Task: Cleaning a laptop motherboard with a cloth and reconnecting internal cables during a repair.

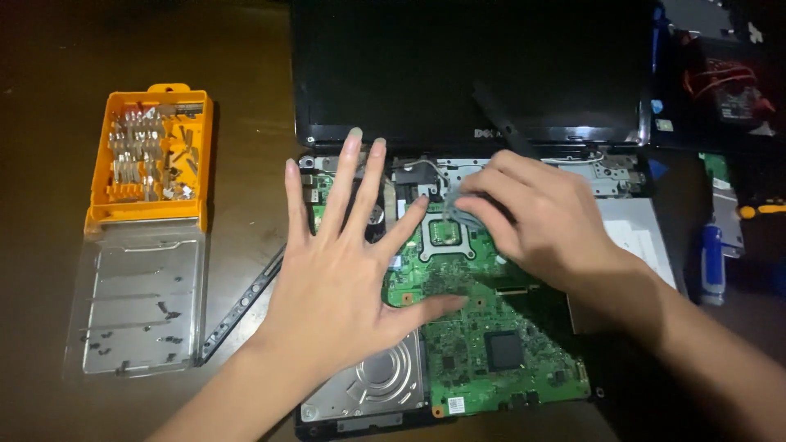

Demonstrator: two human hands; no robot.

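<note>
An opened black laptop lies in front of me with its green motherboard (483, 327) exposed and its dark screen (467, 65) tilted back. My left hand (344, 262) is spread flat, fingers apart, over the left side of the board and holds nothing. My right hand (540, 221) presses a small crumpled grey cloth or tissue (458, 211) onto the area just above the square chip socket (446, 233). A silver hard drive (377, 385) sits at the laptop's lower left, partly under my left wrist.
An orange screwdriver-bit case (151, 155) stands open at the left, its clear lid (139, 303) holding several small screws. A thin black strip (241, 303) lies beside the laptop. Tools and parts crowd the right edge, among them a blue-handled one (712, 262).
</note>
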